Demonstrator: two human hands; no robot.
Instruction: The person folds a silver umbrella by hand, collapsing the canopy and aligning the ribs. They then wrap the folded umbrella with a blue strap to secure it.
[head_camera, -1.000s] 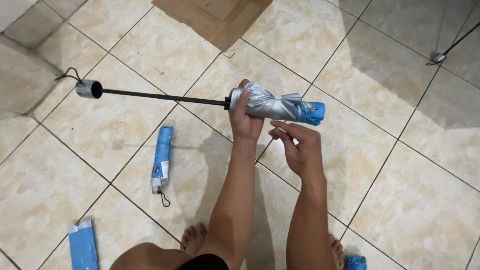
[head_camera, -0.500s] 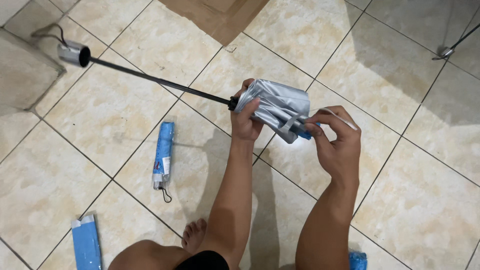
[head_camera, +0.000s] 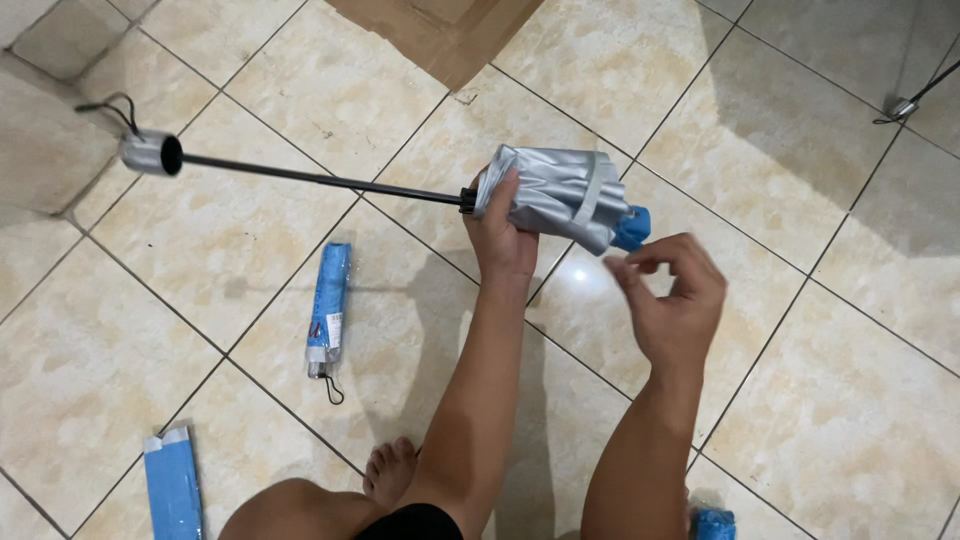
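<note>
The left hand (head_camera: 505, 235) is gripping the folded silver umbrella (head_camera: 560, 198) near frame centre, shaft w/ handle (head_camera: 150, 153) sticking out to 9 o'clock, while the right hand (head_camera: 672, 295), fingers loosely curled & empty, is hovering at its 4 o'clock, so the unstrapped canopy is prob. risking springing loose.

Tiled home floor (head_camera: 850, 420), bare foot (head_camera: 392, 468)

A flat blue sleeve package (head_camera: 172, 484) lies on the floor, near a folded blue umbrella's white label (head_camera: 326, 334).
</note>
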